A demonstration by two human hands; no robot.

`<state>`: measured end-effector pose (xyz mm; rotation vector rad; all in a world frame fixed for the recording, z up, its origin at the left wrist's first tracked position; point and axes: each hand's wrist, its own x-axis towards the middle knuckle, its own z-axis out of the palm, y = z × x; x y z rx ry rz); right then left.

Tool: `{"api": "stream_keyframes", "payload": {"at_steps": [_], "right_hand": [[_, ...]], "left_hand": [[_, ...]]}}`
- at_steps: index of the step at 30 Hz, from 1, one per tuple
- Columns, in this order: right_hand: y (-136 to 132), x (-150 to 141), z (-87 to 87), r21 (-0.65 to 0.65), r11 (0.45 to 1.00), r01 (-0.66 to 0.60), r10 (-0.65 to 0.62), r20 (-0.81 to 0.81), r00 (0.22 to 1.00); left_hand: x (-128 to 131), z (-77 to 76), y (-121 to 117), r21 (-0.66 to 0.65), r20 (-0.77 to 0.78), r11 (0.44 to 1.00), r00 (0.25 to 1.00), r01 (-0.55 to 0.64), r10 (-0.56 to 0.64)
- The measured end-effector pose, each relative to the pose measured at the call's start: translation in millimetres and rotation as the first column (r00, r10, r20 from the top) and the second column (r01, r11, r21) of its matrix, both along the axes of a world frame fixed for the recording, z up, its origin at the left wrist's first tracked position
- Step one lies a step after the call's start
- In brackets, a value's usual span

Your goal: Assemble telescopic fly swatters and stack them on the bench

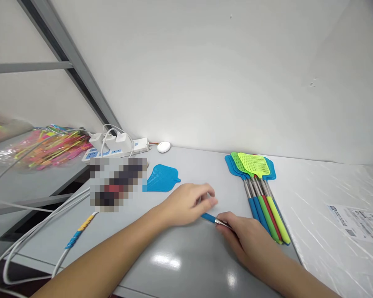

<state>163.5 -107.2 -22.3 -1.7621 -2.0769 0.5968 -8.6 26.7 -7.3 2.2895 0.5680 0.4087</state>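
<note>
My left hand [186,203] and my right hand [240,238] meet over the grey table [186,256]. Between them runs a blue handle with a metal rod [213,219]. The right hand's fingers are pinched on the metal end. Curled fingers of the left hand close on the handle's other end, and part of it is hidden under that hand. A loose blue swatter head [161,179] lies flat just left of my left hand.
Several finished fly swatters [261,186] with blue and green heads lie to the right. A white power strip [118,147] with plugs, a small white round device [163,147], cables [34,231], a bag of colourful parts [49,147] and a white sheet [345,207] surround them.
</note>
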Motion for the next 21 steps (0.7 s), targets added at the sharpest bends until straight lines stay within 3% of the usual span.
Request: {"api": "stream_keyframes", "payload": {"at_steps": [2,5,11,16,21], "right_hand": [[2,5,1.1,0.032,0.999,0.023,-0.024,0.019,1.0],[3,10,1.9,0.068,0.997,0.043,-0.048,0.074,0.996],[-2,13,5.3,0.208,0.975,0.082,-0.103,0.089,0.991],[0,29,8.9,0.343,0.919,0.192,-0.19,-0.041,0.981],[3,35,8.3,0.359,0.913,0.193,-0.165,-0.107,0.98]], "left_hand": [[0,0.7,-8,0.294,-0.152,0.947,0.985,0.128,-0.085],[2,-2.3,-15,0.452,-0.263,0.862,0.958,0.229,-0.116],[2,-3.4,-9,0.533,-0.233,0.836,0.972,0.126,0.003],[-2,1.5,2,0.563,-0.188,0.827,0.975,0.007,0.12],[-4,1.3,5,0.547,-0.222,0.836,0.969,0.035,0.105]]}}
